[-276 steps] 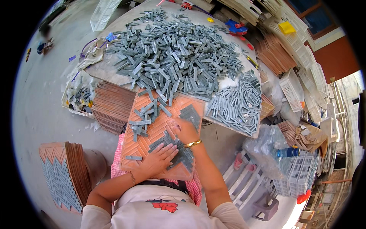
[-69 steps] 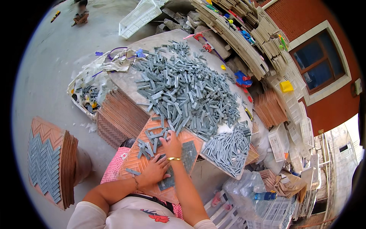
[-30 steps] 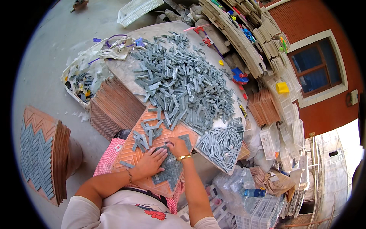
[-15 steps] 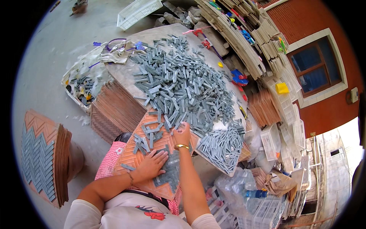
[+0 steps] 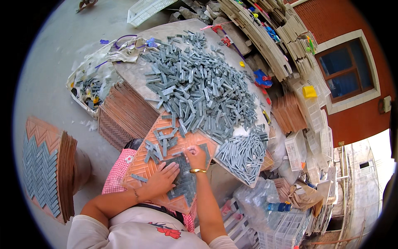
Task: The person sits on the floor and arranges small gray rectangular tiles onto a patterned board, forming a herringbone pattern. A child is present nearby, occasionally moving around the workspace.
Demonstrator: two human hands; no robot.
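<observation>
Loose grey, bar-shaped, stone-like strips [image 5: 153,152] lay on the left of an orange, herringbone-grooved tray [image 5: 195,139]. The left hand [image 5: 164,177] rested flat, its grip released, over the edge of a dark grey patch of laid strips [image 5: 184,184]. The right hand [image 5: 195,158] was pinched at the patch's far side; any held strip could not be discerned. Groove-filling appeared in hand; seating called for aligned fingertips. Bare grooves gave room; a grey heap [image 5: 203,87] crowded the tray's far edge.
</observation>
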